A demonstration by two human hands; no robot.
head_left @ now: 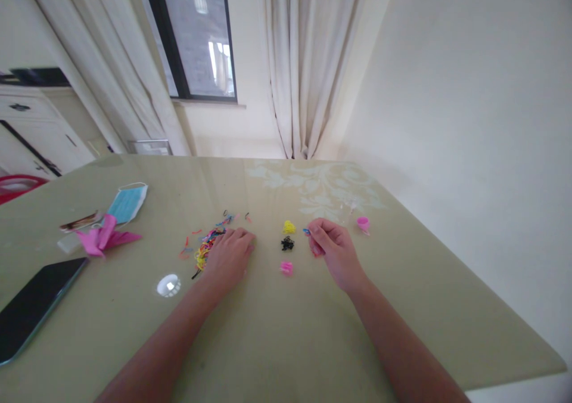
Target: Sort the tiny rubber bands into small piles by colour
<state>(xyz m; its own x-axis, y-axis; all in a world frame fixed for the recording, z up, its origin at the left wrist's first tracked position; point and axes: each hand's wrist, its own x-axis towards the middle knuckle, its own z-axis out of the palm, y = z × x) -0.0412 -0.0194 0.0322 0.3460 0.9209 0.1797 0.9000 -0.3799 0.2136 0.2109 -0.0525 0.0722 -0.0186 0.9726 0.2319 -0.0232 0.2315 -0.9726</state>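
My left hand (231,253) lies over the right side of a mixed heap of small coloured rubber bands (204,253). Its fingers are curled downward, hiding their tips and whatever may be in them. Between the thumb and forefinger of my right hand (333,247) a small blue rubber band (306,231) is pinched. Right below that hand, partly covered, are red bands (317,251). Three little sorted piles stand in a column between my hands: yellow bands (289,227), black bands (287,244) and pink bands (286,268).
A pink cup-shaped piece (363,224) sits right of my right hand. Toward the left are a clear domed disc (168,285), a phone (38,301), a pink folded-paper crane (106,237) and a blue face mask (128,204). A wall borders the table (268,343) at right.
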